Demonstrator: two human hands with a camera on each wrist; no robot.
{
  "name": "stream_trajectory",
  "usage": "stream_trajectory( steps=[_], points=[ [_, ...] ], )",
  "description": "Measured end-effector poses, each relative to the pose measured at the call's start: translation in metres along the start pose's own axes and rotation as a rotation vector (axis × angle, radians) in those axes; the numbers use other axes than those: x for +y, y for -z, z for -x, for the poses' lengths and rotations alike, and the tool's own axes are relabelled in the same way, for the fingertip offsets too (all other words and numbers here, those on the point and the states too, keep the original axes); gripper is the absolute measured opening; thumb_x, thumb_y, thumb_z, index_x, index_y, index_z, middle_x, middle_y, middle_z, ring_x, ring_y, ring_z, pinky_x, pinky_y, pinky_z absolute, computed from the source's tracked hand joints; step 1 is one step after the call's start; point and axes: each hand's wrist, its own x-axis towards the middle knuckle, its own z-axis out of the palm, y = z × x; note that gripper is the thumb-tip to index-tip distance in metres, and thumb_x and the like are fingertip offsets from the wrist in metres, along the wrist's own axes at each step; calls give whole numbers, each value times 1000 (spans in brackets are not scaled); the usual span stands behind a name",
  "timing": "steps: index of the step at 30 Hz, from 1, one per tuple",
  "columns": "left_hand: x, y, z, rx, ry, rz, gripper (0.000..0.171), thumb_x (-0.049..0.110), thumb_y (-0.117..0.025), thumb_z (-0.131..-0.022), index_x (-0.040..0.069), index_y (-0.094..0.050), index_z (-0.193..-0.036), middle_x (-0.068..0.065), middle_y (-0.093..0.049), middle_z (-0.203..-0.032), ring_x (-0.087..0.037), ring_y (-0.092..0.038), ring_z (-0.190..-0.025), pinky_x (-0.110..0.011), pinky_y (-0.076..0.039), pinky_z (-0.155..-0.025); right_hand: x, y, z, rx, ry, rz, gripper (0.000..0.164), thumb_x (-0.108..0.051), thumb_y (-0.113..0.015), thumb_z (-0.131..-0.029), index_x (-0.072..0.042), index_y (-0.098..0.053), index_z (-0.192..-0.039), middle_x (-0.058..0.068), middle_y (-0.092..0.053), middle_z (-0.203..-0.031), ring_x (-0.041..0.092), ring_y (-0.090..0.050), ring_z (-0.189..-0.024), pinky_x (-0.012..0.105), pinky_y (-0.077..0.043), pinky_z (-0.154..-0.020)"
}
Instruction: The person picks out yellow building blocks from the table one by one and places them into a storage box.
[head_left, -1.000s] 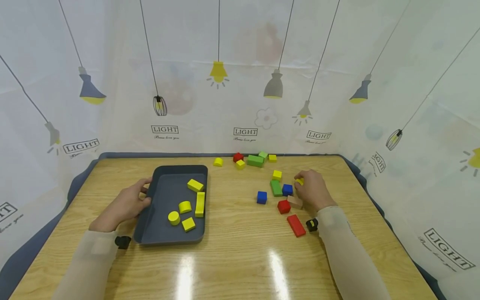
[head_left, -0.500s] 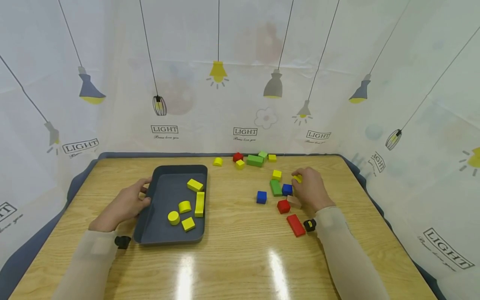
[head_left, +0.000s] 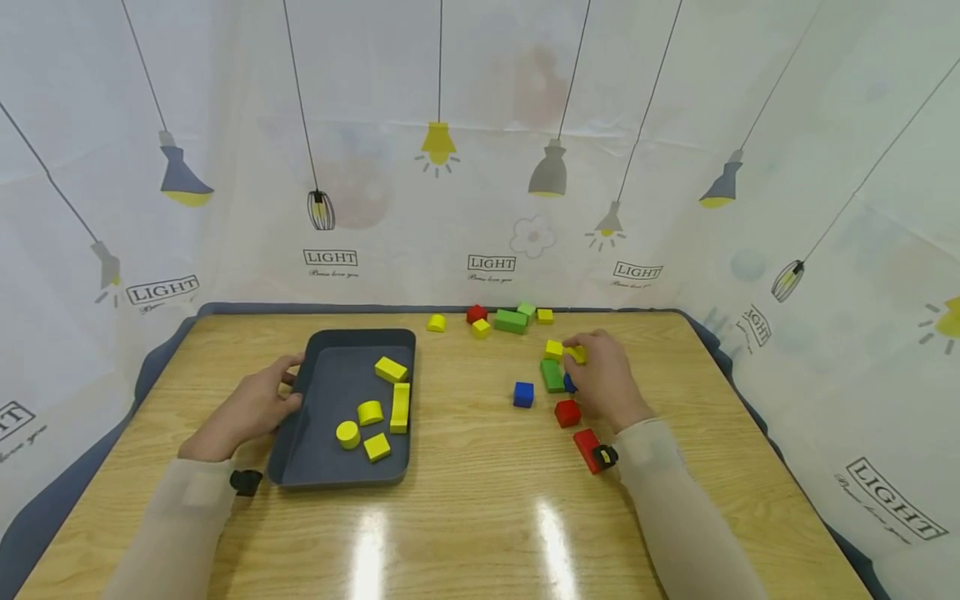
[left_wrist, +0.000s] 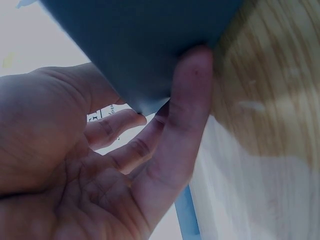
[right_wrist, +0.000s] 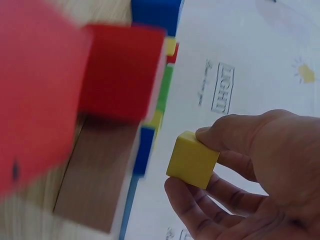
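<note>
My left hand (head_left: 251,414) holds the left rim of a dark grey tray (head_left: 322,479); in the left wrist view a fingertip presses the tray's outer wall (left_wrist: 150,45). Inside the tray lie several yellow blocks, among them a cylinder (head_left: 348,435) and a long bar (head_left: 401,408). My right hand (head_left: 607,379) pinches a yellow block (right_wrist: 192,160) between thumb and fingers, raised off the table in the right wrist view. Close by its fingers are another yellow block (head_left: 553,350), a green block (head_left: 552,376) and a partly covered blue block (head_left: 569,383).
A blue cube (head_left: 523,395), red block (head_left: 567,413) and flat red block (head_left: 587,450) lie nearer me. A natural-wood block (right_wrist: 97,172) shows in the right wrist view. Along the back edge sit more blocks, including a green one (head_left: 511,322) and a yellow half-round (head_left: 437,323).
My right hand has lifted the yellow block and moved left with it, now over the blue and wooden blocks. My left hand and the tray have stayed in place.
</note>
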Motion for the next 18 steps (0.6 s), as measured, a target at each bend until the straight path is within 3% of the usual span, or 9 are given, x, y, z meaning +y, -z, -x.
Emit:
stream_trajectory(
  steps=[7,18],
  points=[
    [0,0,0,0,-4,-2,68,7,-56,-99,4,-23,-158,-37,-47,-135,-31,-66,-92,-34,-56,-59,-25,-7,5,19,104,-14,21,-11,-73,-92,-9,-73,-113,9,-61,-113,24,-57,-93,35,-55,-73],
    [0,0,0,10,-19,-31,68,8,-57,-99,3,-23,-158,-36,-48,-134,-31,-66,-92,-34,-55,-61,-73,-17,17,-47,214,-33,21,-16,-73,-93,-13,-72,-114,4,-59,-111,16,-57,-83,28,-52,-69]
  ],
)
